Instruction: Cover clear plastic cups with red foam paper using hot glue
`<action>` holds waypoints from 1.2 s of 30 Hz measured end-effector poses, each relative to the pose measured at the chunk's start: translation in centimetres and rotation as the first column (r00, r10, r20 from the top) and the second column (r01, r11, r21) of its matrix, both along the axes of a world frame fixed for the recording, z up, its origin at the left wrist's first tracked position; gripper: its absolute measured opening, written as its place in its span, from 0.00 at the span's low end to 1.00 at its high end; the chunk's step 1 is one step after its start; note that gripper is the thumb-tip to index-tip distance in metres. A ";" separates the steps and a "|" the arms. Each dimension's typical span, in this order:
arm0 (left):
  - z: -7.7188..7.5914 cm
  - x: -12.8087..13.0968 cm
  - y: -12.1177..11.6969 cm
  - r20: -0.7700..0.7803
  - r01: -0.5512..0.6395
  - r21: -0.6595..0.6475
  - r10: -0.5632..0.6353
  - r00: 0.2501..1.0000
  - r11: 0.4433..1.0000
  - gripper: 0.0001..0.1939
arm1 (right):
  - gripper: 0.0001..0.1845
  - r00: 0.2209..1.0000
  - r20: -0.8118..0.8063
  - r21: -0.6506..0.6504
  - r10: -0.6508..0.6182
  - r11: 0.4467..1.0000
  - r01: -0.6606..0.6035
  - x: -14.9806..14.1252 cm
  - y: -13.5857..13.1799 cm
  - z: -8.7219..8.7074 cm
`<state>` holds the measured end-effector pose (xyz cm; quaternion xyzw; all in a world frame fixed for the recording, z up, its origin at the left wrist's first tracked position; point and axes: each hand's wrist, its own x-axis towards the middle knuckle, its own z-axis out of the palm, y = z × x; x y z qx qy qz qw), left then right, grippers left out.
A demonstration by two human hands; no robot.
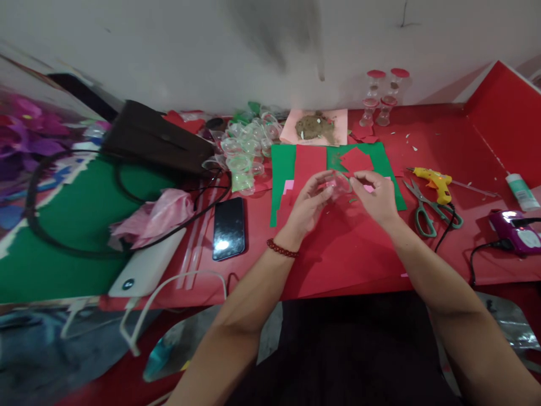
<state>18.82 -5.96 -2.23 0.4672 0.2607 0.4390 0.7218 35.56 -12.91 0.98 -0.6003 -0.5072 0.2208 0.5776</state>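
My left hand (313, 198) is closed round a small clear plastic cup (341, 185), tilted with its mouth towards the right. Close by the cup's rim, the thumb and fingertips of my right hand (376, 194) are pinched together; what they hold, if anything, is too small to make out. Beneath both hands lie red paper (338, 248) and a green sheet (386, 169). Cut red paper pieces (357, 160) rest just beyond my fingers. Pink paper bits show partly under my hands.
Clear plastic cups (249, 146) are heaped at the back, beside sand on pink paper (287, 132). Two cup stacks (375, 98) stand behind. To the right are scissors (424, 211), a yellow glue gun (437, 181) and its cord; leftward, a phone (229, 228) and a dark bag (156, 138).
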 end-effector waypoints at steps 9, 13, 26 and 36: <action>-0.7 0.2 0.4 0.107 0.025 -0.091 -0.015 0.994 0.996 0.25 | 0.16 0.996 0.012 -0.009 0.085 0.996 -0.085 -0.4 0.0 -0.1; -0.9 0.0 0.5 0.102 0.039 -0.080 -0.031 0.994 0.996 0.23 | 0.18 0.995 -0.010 -0.004 0.101 0.995 -0.101 -0.2 0.2 -0.2; -1.5 0.2 0.7 0.172 0.039 -0.084 -0.024 0.985 0.996 0.21 | 0.15 0.961 0.254 0.110 0.110 0.984 -0.142 -0.6 -0.2 -1.1; -1.5 -0.6 1.4 0.153 -0.006 -0.122 0.025 0.988 0.993 0.20 | 0.43 0.735 0.652 -0.012 0.184 0.972 -0.233 -2.3 0.1 -3.7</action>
